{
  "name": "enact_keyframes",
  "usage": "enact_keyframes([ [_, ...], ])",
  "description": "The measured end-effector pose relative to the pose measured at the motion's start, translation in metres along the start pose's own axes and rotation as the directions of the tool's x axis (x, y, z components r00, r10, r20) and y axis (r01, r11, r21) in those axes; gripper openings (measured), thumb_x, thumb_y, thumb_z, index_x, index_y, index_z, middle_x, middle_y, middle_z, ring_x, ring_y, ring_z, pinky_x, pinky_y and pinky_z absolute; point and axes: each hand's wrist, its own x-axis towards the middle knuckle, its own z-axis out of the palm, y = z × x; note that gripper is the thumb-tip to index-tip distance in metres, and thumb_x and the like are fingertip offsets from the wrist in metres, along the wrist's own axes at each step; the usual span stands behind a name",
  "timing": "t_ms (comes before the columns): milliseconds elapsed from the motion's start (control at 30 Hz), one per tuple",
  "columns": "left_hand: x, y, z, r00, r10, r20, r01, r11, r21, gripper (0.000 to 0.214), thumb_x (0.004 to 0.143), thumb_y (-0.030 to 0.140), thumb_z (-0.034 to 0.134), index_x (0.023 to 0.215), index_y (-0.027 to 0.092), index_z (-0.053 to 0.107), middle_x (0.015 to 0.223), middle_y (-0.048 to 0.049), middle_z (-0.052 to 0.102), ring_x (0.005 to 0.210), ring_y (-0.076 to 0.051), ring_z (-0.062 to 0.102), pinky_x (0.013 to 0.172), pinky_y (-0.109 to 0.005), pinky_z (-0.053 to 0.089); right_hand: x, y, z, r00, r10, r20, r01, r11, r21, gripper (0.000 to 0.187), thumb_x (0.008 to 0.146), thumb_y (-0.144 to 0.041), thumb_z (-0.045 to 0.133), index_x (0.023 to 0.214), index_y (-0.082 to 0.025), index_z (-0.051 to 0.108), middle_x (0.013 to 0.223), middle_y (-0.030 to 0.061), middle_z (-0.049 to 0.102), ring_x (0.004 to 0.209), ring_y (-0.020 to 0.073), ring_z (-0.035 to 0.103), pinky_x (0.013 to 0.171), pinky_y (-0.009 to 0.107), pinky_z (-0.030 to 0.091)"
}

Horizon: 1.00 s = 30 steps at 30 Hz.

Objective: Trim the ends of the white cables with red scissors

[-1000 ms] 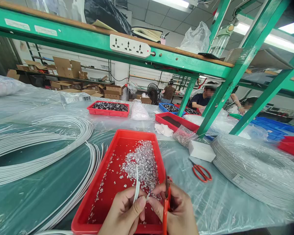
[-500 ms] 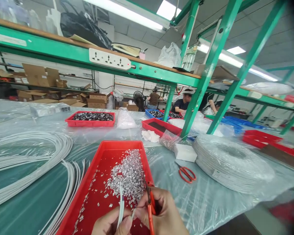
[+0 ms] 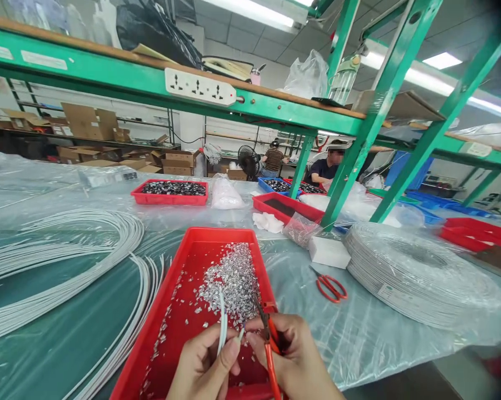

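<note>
My left hand (image 3: 211, 361) is closed round thin white cables (image 3: 223, 319), whose ends stick up over the red tray (image 3: 128, 355). Between its thumb and finger sits one cable end (image 3: 241, 335). My right hand (image 3: 294, 353) grips orange-handled pliers (image 3: 270, 355), their dark jaws pointing up and away. The thumb and forefinger of that hand are close by the cable end; whether they touch it I cannot tell. Under both hands, small silvery metal pieces (image 3: 234, 278) are heaped in the tray.
Coiled white cables (image 3: 121, 239) lie at left. To the right are red-handled scissors (image 3: 331, 288), a white box (image 3: 329, 253) and a large wrapped cable coil (image 3: 417, 272). A red tray of dark parts (image 3: 169, 191) stands behind, below a green shelf frame (image 3: 121, 75). People sit farther back.
The view has shifted, so the tray and hands appear farther right. Both hands show higher in the picture, more of the left one visible. Cables and pliers are still held.
</note>
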Motion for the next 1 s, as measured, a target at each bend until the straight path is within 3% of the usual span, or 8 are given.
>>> enact_keyframes([
  [333, 0.0, -0.003, 0.001, 1.0, 0.02, 0.02, -0.02, 1.0, 0.012, 0.057, 0.07, 0.066, 0.069, 0.077, 0.009, 0.062, 0.056, -0.004, 0.054, 0.029, -0.002, 0.034, 0.031, -0.007, 0.017, 0.001, -0.002, -0.003, 0.999, 0.015, 0.035, -0.012, 0.995, -0.097, 0.034, 0.066, -0.027, 0.064, 0.051, -0.015, 0.036, 0.051, -0.0034, 0.029, 0.049, 0.0076, 0.023, 0.042, 0.02, 0.02],
  [533, -0.001, -0.007, 0.001, 1.0, 0.015, 0.017, -0.015, 0.999, 0.044, 0.056, 0.072, 0.065, 0.068, 0.077, 0.01, 0.062, 0.036, 0.0075, 0.031, 0.029, -0.005, 0.028, 0.032, -0.009, 0.022, 0.0, -0.003, -0.004, 0.999, 0.013, 0.034, -0.008, 0.992, -0.127, 0.028, 0.065, -0.022, 0.056, 0.051, -0.017, 0.033, 0.051, -0.0034, 0.027, 0.048, 0.0075, 0.021, 0.04, 0.02, 0.019],
  [733, 0.0, -0.004, 0.001, 0.999, 0.01, 0.047, -0.013, 0.997, 0.071, 0.059, 0.071, 0.069, 0.065, 0.073, 0.01, 0.059, 0.053, -0.0014, 0.048, 0.031, -0.005, 0.031, 0.031, -0.01, 0.018, 0.001, -0.002, 0.001, 0.985, -0.172, -0.016, 0.156, 0.927, -0.341, 0.017, 0.062, -0.015, 0.044, 0.051, -0.017, 0.031, 0.049, -0.0051, 0.024, 0.047, 0.0067, 0.02, 0.04, 0.019, 0.019],
  [867, 0.001, -0.003, 0.002, 0.997, 0.065, 0.047, -0.068, 0.995, 0.07, 0.053, 0.076, 0.063, 0.065, 0.069, 0.011, 0.058, 0.048, 0.0027, 0.041, 0.035, -0.006, 0.026, 0.033, -0.011, 0.017, 0.001, 0.007, 0.002, 0.928, -0.368, -0.051, 0.283, 0.79, -0.544, 0.013, 0.06, -0.012, 0.043, 0.051, -0.016, 0.033, 0.047, -0.0057, 0.029, 0.044, 0.006, 0.026, 0.041, 0.017, 0.023],
  [1000, 0.003, -0.006, 0.004, 0.988, 0.151, 0.021, -0.152, 0.988, 0.037, 0.056, 0.074, 0.064, 0.067, 0.061, 0.011, 0.052, 0.051, 0.0032, 0.037, 0.042, -0.009, 0.029, 0.041, -0.013, 0.024, 0.002, 0.013, -0.001, 0.787, -0.616, 0.037, 0.479, 0.572, -0.666, 0.011, 0.059, -0.007, 0.041, 0.059, -0.016, 0.048, 0.049, -0.0042, 0.046, 0.045, 0.0076, 0.041, 0.046, 0.017, 0.028],
])
